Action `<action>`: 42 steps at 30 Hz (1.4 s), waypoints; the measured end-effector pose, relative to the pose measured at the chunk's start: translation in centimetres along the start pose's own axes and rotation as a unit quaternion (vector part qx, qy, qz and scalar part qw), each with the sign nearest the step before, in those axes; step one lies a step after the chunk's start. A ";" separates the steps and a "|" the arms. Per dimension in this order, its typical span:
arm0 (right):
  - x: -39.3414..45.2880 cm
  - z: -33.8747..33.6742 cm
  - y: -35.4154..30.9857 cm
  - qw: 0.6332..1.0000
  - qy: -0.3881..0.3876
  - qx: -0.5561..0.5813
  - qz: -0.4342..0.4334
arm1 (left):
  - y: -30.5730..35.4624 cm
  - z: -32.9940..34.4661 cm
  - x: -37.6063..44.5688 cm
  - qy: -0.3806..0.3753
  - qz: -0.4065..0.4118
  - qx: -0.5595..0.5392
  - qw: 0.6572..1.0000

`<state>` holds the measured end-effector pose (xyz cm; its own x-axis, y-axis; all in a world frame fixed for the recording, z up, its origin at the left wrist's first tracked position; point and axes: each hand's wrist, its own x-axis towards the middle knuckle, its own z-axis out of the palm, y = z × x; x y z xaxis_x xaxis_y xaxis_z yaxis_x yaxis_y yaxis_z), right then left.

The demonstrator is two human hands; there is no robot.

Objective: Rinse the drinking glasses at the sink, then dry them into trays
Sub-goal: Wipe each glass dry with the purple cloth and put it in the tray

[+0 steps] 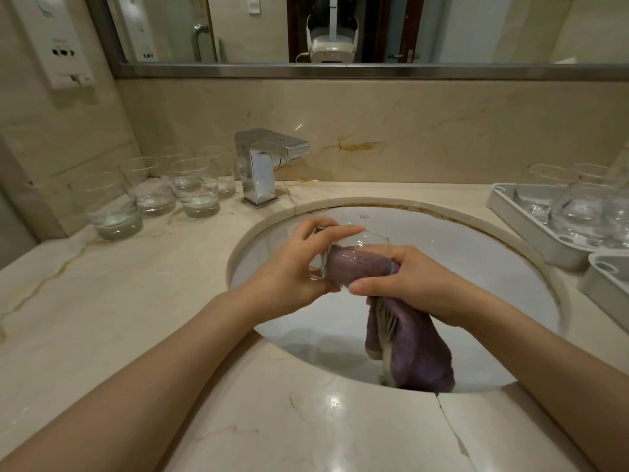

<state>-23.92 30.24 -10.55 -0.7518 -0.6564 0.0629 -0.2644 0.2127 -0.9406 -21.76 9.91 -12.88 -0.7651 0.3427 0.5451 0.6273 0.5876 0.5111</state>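
At the far left of the marble worktop [102,318] we see a cluster of clear drinking glasses [160,192] standing upright near the wall, some with a little water in the bottom. Just to their right stands the chrome tap [262,165], behind the white oval sink [476,267]. Over the basin our left hand [299,270] grips a glass [343,247] tilted on its side, fingers curled over its top and thumb beneath, its mouth turned to the right. A purple cloth [405,338] is stuffed into that mouth; our right hand [418,281] is closed round the cloth just outside the rim, and the rest of the cloth hangs down into the basin. At the far right, two pale grey trays [510,212] rest on the worktop; the farther one holds several clear glasses [578,206], though we cannot tell which compartments they occupy.
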 end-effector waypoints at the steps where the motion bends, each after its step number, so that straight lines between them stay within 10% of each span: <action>1: 0.0 0.2 -0.2 1.000 0.009 -0.019 -0.016 | 0.4 -0.1 0.1 -0.001 -0.029 -0.036 0.999; 8: 0.3 -0.7 1.3 0.841 0.070 -0.494 -0.212 | 2.1 -1.2 0.5 -0.080 -0.214 -0.345 0.910; 16: 0.0 0.4 0.5 0.989 0.034 -0.138 -0.043 | 0.7 -0.2 -0.1 -0.055 -0.081 -0.063 0.993; 21: -0.3 0.0 -0.6 0.998 -0.012 0.044 0.043 | 0.0 -0.5 0.0 -0.026 0.028 0.071 0.997; 24: -0.3 0.5 -0.9 0.996 0.029 -0.086 -0.008 | 1.0 -0.9 0.2 -0.051 -0.100 -0.056 0.992; 29: -0.1 0.4 0.7 0.858 0.019 -0.491 -0.153 | 1.9 -1.6 0.3 -0.134 -0.251 -0.266 0.921; 34: 0.0 0.5 1.0 0.893 0.054 -0.421 -0.151 | 1.5 -0.8 0.2 -0.105 -0.226 -0.230 0.941; 38: 0.1 1.1 0.8 0.994 0.024 -0.110 -0.001 | 1.0 -0.2 -0.1 -0.112 -0.125 0.021 0.986; 42: 0.0 0.5 -0.1 0.998 -0.013 0.034 0.056 | 1.2 -0.5 0.0 -0.078 -0.032 0.126 0.989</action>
<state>-23.61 29.83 -10.60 -0.7577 -0.6506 -0.0509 -0.1380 0.2360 -0.9619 -20.96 10.26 -11.95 -0.8271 0.3970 0.3979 0.5367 0.7681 0.3492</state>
